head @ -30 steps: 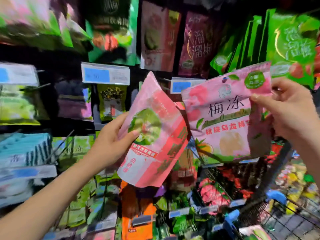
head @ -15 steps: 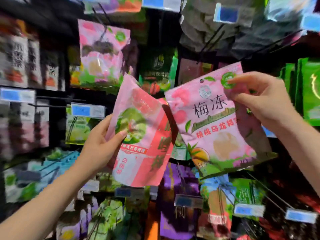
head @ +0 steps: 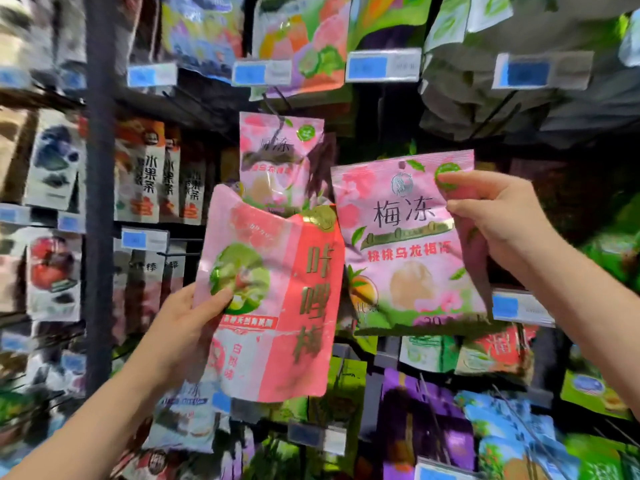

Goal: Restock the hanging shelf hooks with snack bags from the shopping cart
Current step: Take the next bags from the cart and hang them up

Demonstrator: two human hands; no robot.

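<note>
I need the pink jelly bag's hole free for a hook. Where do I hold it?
Grip the pink jelly bag by its top right corner, from the right, as the right hand does: the hang hole sits top centre, clear of that grip.

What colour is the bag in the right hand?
The bag is pale pink with green leaves and a green bottom edge; head view.

The red bag (head: 277, 306) partly hides the hanging pink bag (head: 277, 157).

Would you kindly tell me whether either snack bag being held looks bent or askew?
The pink-and-red foil snack bag in the left hand: its top edge is buckled into a dip. The pale pink pouch in the right hand looks flat.
</note>
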